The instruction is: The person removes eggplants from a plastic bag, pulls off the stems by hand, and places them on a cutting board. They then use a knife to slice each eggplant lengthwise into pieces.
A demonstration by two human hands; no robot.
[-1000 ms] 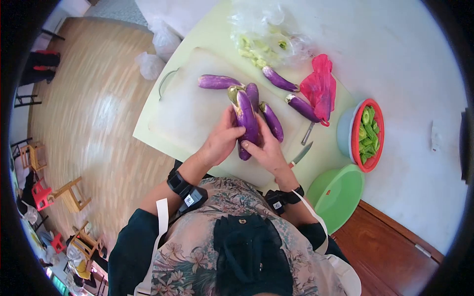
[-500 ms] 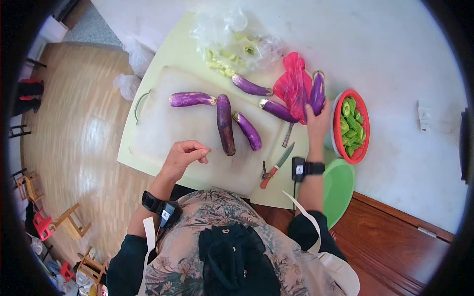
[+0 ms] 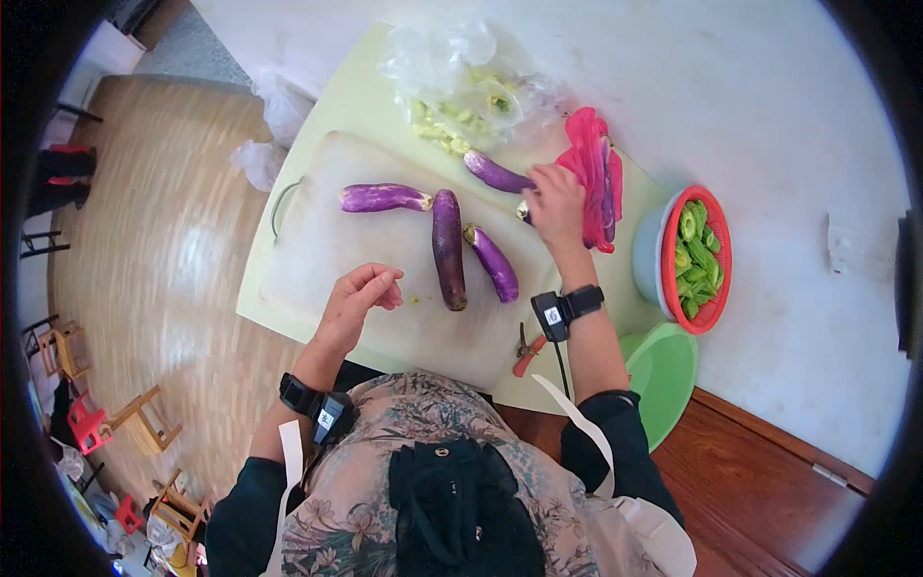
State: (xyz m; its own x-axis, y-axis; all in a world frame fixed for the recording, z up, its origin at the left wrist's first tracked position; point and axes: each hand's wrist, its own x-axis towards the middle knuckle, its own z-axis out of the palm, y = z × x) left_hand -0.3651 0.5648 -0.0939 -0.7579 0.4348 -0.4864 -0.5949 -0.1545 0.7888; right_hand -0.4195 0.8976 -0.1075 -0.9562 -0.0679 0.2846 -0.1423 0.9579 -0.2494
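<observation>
My left hand (image 3: 358,306) hovers over the near left of the white cutting board (image 3: 332,240), fingers loosely curled and nothing showing in them. My right hand (image 3: 558,207) is above the board's right edge, fingers bent and slightly apart. Beneath it lies an eggplant (image 3: 524,212), mostly hidden except for its pale end. Another eggplant (image 3: 498,173) rests just left of the right fingertips. Three more lie on the board: a pale purple eggplant (image 3: 386,198), a long dark eggplant (image 3: 448,250) and a shorter eggplant (image 3: 492,263). A pink plastic bag (image 3: 586,144) is beside the right hand, partly around an eggplant (image 3: 607,192).
A red-handled tool (image 3: 527,356) lies by the board's near right edge. A red basket (image 3: 725,279) of cut green vegetables (image 3: 700,260) sits in a pale bowl (image 3: 649,260). A green basin (image 3: 663,385) is below. A clear bag (image 3: 481,77) stands at the back.
My right hand has left the eggplant at the far right and moved left over another one. My left thumb and fingertips have drawn back slightly. The knife's blade is no longer visible.
</observation>
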